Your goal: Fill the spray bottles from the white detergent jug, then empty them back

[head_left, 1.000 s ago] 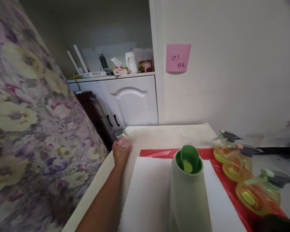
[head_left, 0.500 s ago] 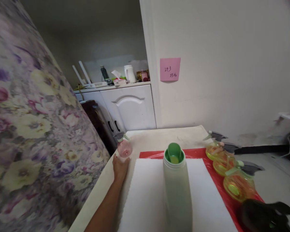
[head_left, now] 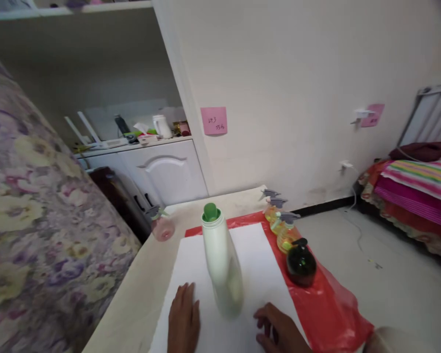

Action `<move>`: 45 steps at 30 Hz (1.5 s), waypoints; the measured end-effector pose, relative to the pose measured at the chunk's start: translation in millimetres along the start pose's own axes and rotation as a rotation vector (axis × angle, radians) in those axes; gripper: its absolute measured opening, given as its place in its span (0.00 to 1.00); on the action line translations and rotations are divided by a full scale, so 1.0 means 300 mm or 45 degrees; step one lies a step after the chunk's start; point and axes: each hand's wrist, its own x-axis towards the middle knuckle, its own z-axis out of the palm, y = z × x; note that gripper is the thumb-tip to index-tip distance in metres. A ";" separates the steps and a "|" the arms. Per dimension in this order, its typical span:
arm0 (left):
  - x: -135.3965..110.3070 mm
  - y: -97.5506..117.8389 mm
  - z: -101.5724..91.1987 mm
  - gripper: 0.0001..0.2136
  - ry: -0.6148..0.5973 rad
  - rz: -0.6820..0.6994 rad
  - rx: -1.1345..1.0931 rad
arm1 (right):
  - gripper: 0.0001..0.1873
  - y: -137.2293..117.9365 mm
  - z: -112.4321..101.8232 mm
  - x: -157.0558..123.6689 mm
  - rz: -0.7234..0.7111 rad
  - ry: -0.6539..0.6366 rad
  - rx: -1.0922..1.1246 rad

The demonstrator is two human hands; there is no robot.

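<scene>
A tall pale green bottle (head_left: pixel 222 267) with a green pouring spout (head_left: pixel 210 212) stands upright on the white sheet (head_left: pixel 250 240). Left of its base, my left hand (head_left: pixel 183 316) lies open and flat on the sheet, fingers stretched out and holding nothing. My right hand (head_left: pixel 279 328) is to the right of the bottle, its fingers loosely bent and apart, with nothing visible in them. Neither hand touches the bottle. A pink spray bottle (head_left: pixel 163 228) stands at the table's far left edge.
Along the right edge, on red plastic (head_left: pixel 316 314), several yellow spray bottles (head_left: pixel 287 239) stand in a row, with a dark green pump bottle (head_left: pixel 301 265) nearest me. A floral curtain (head_left: pixel 51 220) hangs at left. A wall (head_left: pixel 279 122) rises behind the table.
My left hand has let go of the pink spray bottle at the far left edge and come back beside the pale green bottle. My right hand has come into view. The camera has turned right.
</scene>
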 end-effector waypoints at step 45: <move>-0.001 0.090 -0.057 0.23 -0.039 -0.019 0.240 | 0.44 0.079 -0.376 0.048 0.095 0.800 0.315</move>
